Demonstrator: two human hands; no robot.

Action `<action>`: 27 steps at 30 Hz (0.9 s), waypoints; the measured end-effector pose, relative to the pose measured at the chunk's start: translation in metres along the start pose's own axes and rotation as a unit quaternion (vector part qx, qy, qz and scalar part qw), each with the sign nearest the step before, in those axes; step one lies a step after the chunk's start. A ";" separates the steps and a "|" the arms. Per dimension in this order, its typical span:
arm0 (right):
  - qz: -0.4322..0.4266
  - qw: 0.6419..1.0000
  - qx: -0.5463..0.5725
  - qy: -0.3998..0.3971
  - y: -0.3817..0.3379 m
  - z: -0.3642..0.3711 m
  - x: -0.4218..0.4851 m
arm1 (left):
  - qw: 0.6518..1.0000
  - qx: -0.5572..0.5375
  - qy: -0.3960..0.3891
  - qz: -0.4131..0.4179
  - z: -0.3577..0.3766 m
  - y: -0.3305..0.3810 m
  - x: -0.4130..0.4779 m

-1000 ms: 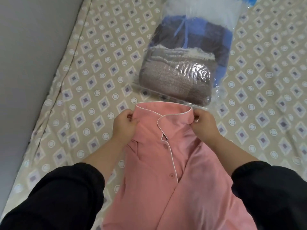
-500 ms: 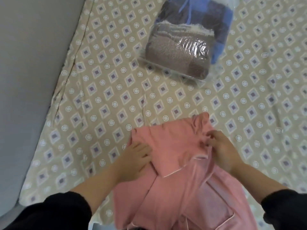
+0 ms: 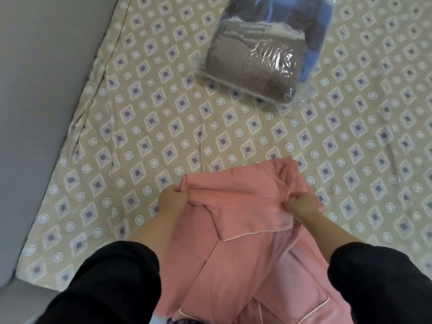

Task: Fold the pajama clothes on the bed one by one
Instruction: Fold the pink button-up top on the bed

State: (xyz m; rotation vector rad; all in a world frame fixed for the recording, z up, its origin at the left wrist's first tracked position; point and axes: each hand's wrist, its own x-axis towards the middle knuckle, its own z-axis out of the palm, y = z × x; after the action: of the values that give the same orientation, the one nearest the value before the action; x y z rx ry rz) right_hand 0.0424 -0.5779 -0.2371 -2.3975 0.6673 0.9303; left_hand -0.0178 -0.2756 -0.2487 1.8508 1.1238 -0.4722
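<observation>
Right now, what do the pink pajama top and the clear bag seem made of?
Pink pajama top: soft matte cloth, perhaps cotton; it drapes and creases. Clear bag: thin glossy plastic film; glare streaks and crinkles show.

A bedroom in a home; a bed (image 3: 350,141) under a beige sheet (image 3: 163,108) printed with diamonds and circles fills the view; a clear plastic bag (image 3: 261,64) of folded clothes lies on it; a pink pajama top (image 3: 247,258) lies nearer the person.

Left hand (image 3: 173,200) and right hand (image 3: 303,206), arms outstretched, pinch the pajama shirt (image 3: 243,183).
</observation>
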 end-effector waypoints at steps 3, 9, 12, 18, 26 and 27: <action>-0.025 0.997 0.054 0.058 -0.007 -0.010 0.005 | 0.999 0.021 -0.003 0.034 -0.006 0.009 0.000; -0.030 0.975 0.208 0.070 -0.043 -0.027 0.037 | 0.981 0.155 -0.029 0.117 0.000 0.021 0.017; -0.026 0.973 0.229 0.014 -0.045 -0.029 0.051 | 0.966 0.194 -0.040 0.163 -0.001 0.025 0.027; -0.090 0.985 0.016 0.147 -0.036 -0.040 0.071 | 0.972 0.163 -0.016 0.171 -0.008 0.028 0.042; -0.290 0.860 -0.418 -0.039 -0.075 -0.043 0.056 | 0.879 0.388 -0.132 0.244 -0.004 0.050 0.040; -0.294 0.847 -0.442 -0.026 -0.077 -0.045 0.054 | 0.869 0.409 -0.134 0.245 -0.006 0.054 0.039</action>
State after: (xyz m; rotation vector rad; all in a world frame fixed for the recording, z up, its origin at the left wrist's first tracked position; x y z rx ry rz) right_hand 0.1442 -0.5593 -0.2263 -3.0131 -0.6865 1.1506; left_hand 0.0476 -0.2611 -0.2463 2.5789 0.2058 -0.9615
